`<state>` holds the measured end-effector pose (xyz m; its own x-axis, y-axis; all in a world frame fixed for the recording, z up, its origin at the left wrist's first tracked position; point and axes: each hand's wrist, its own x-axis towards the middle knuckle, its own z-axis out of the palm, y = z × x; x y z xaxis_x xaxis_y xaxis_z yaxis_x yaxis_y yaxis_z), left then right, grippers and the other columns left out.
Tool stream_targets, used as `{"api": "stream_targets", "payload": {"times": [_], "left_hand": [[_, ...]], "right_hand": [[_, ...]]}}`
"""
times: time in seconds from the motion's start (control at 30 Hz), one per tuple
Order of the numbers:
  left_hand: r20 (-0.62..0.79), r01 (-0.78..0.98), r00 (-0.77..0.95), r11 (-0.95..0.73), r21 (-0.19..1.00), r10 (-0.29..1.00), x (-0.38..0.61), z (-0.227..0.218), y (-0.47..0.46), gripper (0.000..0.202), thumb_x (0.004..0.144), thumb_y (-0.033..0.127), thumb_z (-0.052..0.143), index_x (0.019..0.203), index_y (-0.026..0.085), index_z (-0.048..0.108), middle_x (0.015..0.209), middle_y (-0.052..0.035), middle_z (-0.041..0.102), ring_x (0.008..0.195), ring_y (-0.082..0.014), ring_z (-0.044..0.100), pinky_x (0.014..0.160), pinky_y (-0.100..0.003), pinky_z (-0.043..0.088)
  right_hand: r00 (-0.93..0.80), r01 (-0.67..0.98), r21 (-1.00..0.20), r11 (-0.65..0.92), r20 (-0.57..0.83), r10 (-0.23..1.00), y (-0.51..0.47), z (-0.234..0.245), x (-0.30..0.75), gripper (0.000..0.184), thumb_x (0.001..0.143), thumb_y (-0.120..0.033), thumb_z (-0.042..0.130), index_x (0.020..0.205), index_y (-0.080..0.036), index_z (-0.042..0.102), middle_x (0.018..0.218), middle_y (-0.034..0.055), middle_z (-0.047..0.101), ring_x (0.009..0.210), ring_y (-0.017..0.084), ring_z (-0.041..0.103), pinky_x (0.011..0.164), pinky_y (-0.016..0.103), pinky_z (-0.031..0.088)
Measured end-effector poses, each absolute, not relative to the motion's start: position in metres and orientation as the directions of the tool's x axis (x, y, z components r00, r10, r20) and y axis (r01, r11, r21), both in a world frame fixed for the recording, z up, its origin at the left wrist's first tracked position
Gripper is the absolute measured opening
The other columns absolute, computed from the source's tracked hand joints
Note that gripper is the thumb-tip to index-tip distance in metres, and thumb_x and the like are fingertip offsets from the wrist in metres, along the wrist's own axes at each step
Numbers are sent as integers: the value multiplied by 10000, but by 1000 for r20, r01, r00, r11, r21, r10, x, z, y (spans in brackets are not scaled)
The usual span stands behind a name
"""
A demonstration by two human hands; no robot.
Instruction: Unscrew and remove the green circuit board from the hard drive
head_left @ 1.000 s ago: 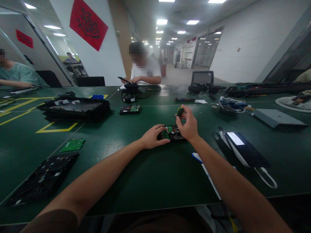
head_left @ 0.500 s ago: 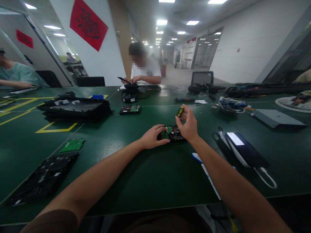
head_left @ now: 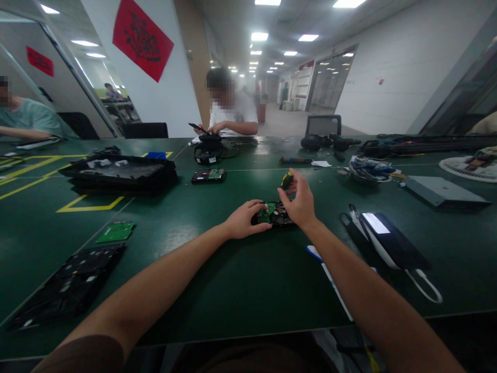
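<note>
A hard drive with a green circuit board lies on the green table before me. My left hand grips its left end, fingers over the far edge and thumb along the near side. Above its right part, my right hand is closed on a screwdriver with a yellow and black handle. The handle leans over the drive; my fingers hide much of the tool, and I cannot tell exactly where its tip rests.
A second drive lies farther back. To the left are a loose green board, a black casing and black trays. A dark device with a lit screen and a metal box lie right. A person sits opposite.
My right hand and the screwdriver handle have shifted slightly left and tilted a little more. My left hand and the hard drive stay in place.
</note>
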<state>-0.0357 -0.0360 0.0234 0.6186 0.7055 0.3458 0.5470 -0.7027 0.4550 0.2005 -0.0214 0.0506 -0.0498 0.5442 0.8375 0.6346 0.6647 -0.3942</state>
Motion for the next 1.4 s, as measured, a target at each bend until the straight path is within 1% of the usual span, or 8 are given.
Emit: {"api": "stream_targets", "payload": {"times": [0.2, 0.4, 0.6, 0.77, 0.97, 1.17, 1.33, 1.4], "left_hand": [[347, 542, 619, -703, 460, 704, -36, 23, -36, 714, 869, 684, 674, 1398, 212, 589, 1499, -162, 525, 1382, -341, 528, 1169, -499, 452], [345, 541, 621, -703, 461, 704, -36, 23, -36, 719, 868, 685, 674, 1404, 214, 586, 1504, -163, 522, 1385, -344, 523, 1168, -507, 449], [335, 546, 622, -699, 462, 707, -37, 24, -36, 717, 870, 684, 671, 1413, 225, 580, 1512, -160, 518, 1387, -348, 520, 1166, -517, 448], [335, 542, 621, -696, 470, 709, -37, 23, -36, 714, 865, 682, 676, 1404, 223, 584, 1518, -159, 513, 1395, -349, 512, 1171, -519, 443], [324, 553, 619, -690, 467, 715, -37, 23, -35, 716, 864, 681, 677, 1413, 233, 580, 1519, -148, 516, 1405, -354, 502, 1177, -535, 433], [331, 546, 620, -694, 469, 712, -36, 24, -36, 707, 867, 677, 676, 1409, 233, 584, 1520, -148, 513, 1402, -347, 508, 1175, -511, 442], [332, 549, 622, -697, 461, 709, -36, 25, -37, 715, 869, 685, 670, 1407, 221, 584, 1507, -156, 522, 1389, -340, 518, 1175, -511, 438], [332, 548, 622, -697, 462, 710, -36, 25, -37, 718, 869, 686, 670, 1406, 216, 584, 1507, -158, 521, 1388, -339, 519, 1175, -506, 440]], "right_hand": [[-59, 606, -425, 672, 819, 571, -19, 50, 201, 682, 957, -236, 578, 1585, -300, 322, 1334, 125, 625, 988, 250, 708, 883, 470, 656], [-43, 620, -428, 658, 818, 573, -19, 50, 202, 651, 943, -293, 636, 1542, -299, 379, 1379, 129, 600, 980, 256, 706, 826, 468, 670], [-34, 600, -439, 669, 822, 569, -20, 51, 200, 635, 944, -244, 601, 1537, -255, 374, 1338, 143, 623, 985, 253, 717, 869, 463, 666], [-32, 621, -424, 659, 827, 562, -22, 53, 201, 607, 932, -282, 650, 1499, -278, 433, 1299, 123, 610, 922, 226, 695, 776, 418, 674], [-63, 613, -412, 674, 825, 562, -21, 52, 202, 650, 947, -236, 604, 1550, -293, 368, 1340, 125, 614, 997, 245, 689, 867, 457, 658], [-52, 654, -387, 651, 834, 549, -22, 54, 201, 647, 926, -294, 664, 1520, -278, 407, 1330, 131, 600, 974, 258, 676, 795, 458, 666], [-73, 638, -378, 671, 837, 542, -23, 54, 200, 655, 947, -234, 598, 1557, -291, 367, 1347, 127, 588, 962, 252, 676, 864, 490, 651], [-63, 635, -394, 664, 830, 553, -24, 54, 200, 653, 954, -243, 598, 1562, -297, 366, 1305, 124, 592, 955, 250, 674, 849, 480, 654]]}}
